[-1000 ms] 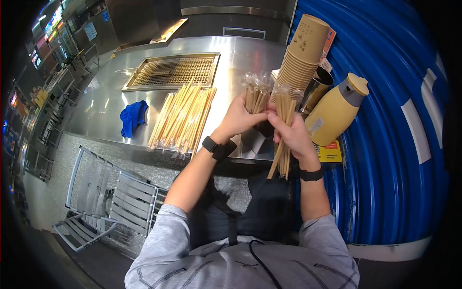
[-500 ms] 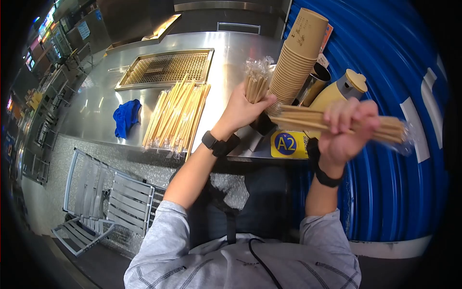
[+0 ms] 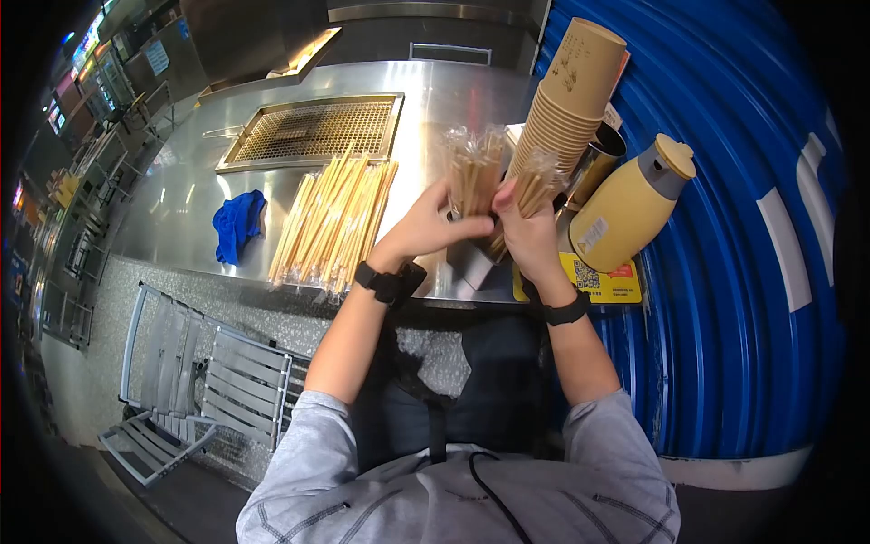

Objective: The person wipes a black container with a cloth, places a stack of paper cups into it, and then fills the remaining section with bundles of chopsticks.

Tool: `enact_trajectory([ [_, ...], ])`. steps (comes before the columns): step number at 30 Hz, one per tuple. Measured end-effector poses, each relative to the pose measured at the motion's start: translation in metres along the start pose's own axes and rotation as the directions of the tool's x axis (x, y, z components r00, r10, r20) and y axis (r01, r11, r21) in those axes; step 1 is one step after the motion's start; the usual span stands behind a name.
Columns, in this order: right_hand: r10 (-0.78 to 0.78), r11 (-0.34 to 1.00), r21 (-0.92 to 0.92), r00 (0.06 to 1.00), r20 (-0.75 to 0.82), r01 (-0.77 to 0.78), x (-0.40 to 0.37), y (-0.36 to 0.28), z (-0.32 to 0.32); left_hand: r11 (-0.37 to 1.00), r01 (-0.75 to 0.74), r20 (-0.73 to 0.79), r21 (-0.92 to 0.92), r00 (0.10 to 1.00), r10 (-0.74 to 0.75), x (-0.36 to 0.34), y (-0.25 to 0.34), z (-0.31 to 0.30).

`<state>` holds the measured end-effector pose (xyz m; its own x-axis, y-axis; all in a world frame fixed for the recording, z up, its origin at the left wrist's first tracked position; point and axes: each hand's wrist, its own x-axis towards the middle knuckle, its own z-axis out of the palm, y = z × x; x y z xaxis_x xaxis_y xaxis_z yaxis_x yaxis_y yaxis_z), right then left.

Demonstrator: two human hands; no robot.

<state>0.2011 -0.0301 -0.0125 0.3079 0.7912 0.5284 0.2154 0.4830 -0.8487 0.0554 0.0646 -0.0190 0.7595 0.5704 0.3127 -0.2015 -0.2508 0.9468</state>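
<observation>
My left hand (image 3: pixel 419 225) is closed around an upright bundle of plastic-wrapped chopsticks (image 3: pixel 474 181). Right beside it, my right hand (image 3: pixel 530 243) grips a second bundle of wrapped chopsticks (image 3: pixel 538 183), tilted slightly to the right. Below the two hands a metal box (image 3: pixel 475 268) shows in part at the counter's edge. Whether the lower ends of the bundles reach into it is hidden. To the left, a loose pile of wrapped chopsticks (image 3: pixel 333 219) lies on the steel counter (image 3: pixel 186 222).
Tall stacked paper cups (image 3: pixel 580 77) rise behind my right hand. A yellow jug (image 3: pixel 630 210) stands on the right by the blue corrugated wall (image 3: pixel 725 299), near a yellow QR sign (image 3: pixel 621 288). A grill mesh (image 3: pixel 317 127) and blue cloth (image 3: pixel 238 225) are at left, chairs (image 3: pixel 240 372) below.
My right hand has swung left and down from beside the jug, turning its chopstick bundle from level to near upright against my left hand. My left hand has shifted slightly left and down.
</observation>
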Motion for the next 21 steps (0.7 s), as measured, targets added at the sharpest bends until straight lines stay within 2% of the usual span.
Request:
enact_trajectory([
  [1, -0.029, 0.996, -0.088, 1.000, -0.008, 0.028, -0.001, -0.004, 0.001, 0.998, -0.019, 0.094, -0.063, 0.995, 0.025, -0.007, 0.003, 0.000],
  [2, 0.068, 0.995, -0.071, 0.995, 0.070, -0.063, 0.000, -0.011, -0.002, 0.998, -0.061, 0.086, -0.013, 0.994, 0.062, -0.010, -0.009, 0.001],
  [3, 0.037, 0.994, -0.099, 0.999, 0.024, -0.034, 0.002, -0.009, 0.002, 0.993, -0.107, 0.078, 0.039, 0.992, 0.104, -0.011, -0.012, 0.004],
  [5, -0.034, 0.987, -0.160, 0.997, -0.068, 0.023, 0.004, -0.006, 0.010, 0.993, -0.093, 0.042, 0.068, 0.995, 0.090, -0.017, -0.014, 0.010],
  [6, -0.011, 0.988, -0.157, 0.996, -0.085, -0.002, 0.002, -0.011, 0.011, 0.993, -0.088, 0.022, 0.082, 0.996, 0.087, -0.019, -0.011, 0.013],
  [9, -0.106, 0.991, -0.088, 0.993, -0.049, 0.101, 0.002, -0.008, 0.015, 0.976, -0.141, -0.059, 0.167, 0.986, 0.153, -0.020, -0.011, 0.017],
  [10, -0.053, 0.997, -0.064, 0.998, -0.021, 0.051, 0.002, -0.018, 0.018, 0.981, -0.137, -0.041, 0.135, 0.989, 0.144, -0.019, -0.014, 0.017],
  [13, -0.048, 0.998, 0.044, 0.991, 0.128, 0.043, 0.009, -0.016, 0.019, 0.991, -0.132, -0.025, 0.032, 0.991, 0.133, -0.017, -0.023, 0.026],
  [16, 0.195, 0.981, -0.046, 0.961, 0.196, -0.190, 0.016, -0.016, 0.019, 0.991, -0.113, -0.028, -0.073, 0.993, 0.111, -0.022, -0.025, 0.035],
  [17, 0.194, 0.981, -0.009, 0.962, 0.189, -0.196, 0.016, -0.016, 0.019, 0.989, -0.126, -0.037, -0.078, 0.992, 0.123, -0.022, -0.027, 0.036],
  [19, 0.203, 0.973, 0.067, 0.961, 0.189, -0.219, 0.014, -0.013, 0.021, 0.974, -0.225, -0.092, 0.021, 0.970, 0.226, -0.024, -0.029, 0.037],
  [20, 0.224, 0.972, 0.028, 0.961, 0.163, -0.231, 0.013, -0.008, 0.021, 0.957, -0.277, -0.127, 0.081, 0.950, 0.286, -0.025, -0.030, 0.039],
  [21, 0.275, 0.960, -0.001, 0.945, 0.176, -0.279, 0.015, -0.008, 0.020, 0.967, -0.220, -0.143, 0.128, 0.961, 0.238, -0.029, -0.032, 0.039],
])
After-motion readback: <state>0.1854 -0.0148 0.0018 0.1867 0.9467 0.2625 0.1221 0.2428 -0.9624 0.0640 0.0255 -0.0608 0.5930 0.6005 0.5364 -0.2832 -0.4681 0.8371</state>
